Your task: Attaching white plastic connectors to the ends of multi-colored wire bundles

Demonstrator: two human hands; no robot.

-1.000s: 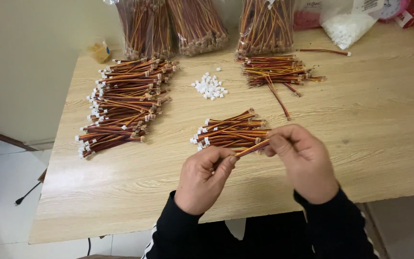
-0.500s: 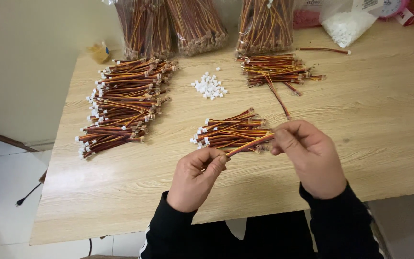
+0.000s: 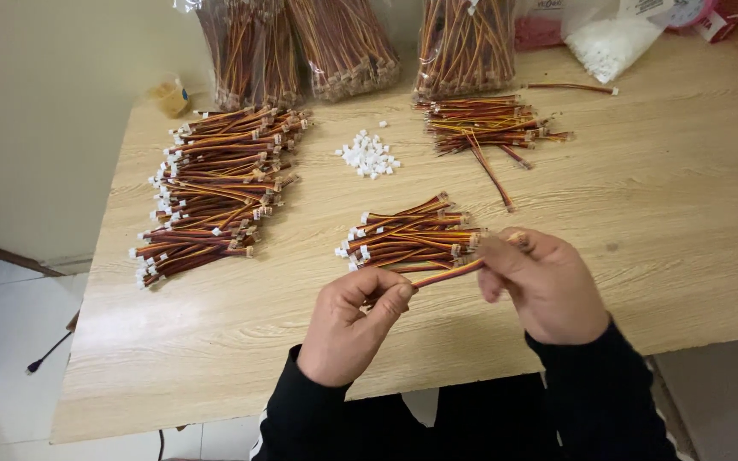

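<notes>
Just in front of the small wire pile, above the near table edge: one striped wire lead, red, yellow and orange, held stretched between both hands, tilted up toward the right. Left hand closed, thumb and forefinger pinching the lower end of the lead. Right hand closed, fingertips gripping the upper end; connector on that end hidden behind the fingers. Small wire pile itself lying flat, white connectors at its left end, just touching or nearly touching the right hand's fingers; cannot tell which. Beyond the small wire pile, well apart: cluster of loose white connector housings. Left of the small wire pile, apart: large heap of finished leads with white ends facing left. Beyond and to the right: loose bundle of bare leads, a few strands straying toward the small wire pile. Farthest back: three clear bags of leads and a clear bag of white parts.
</notes>
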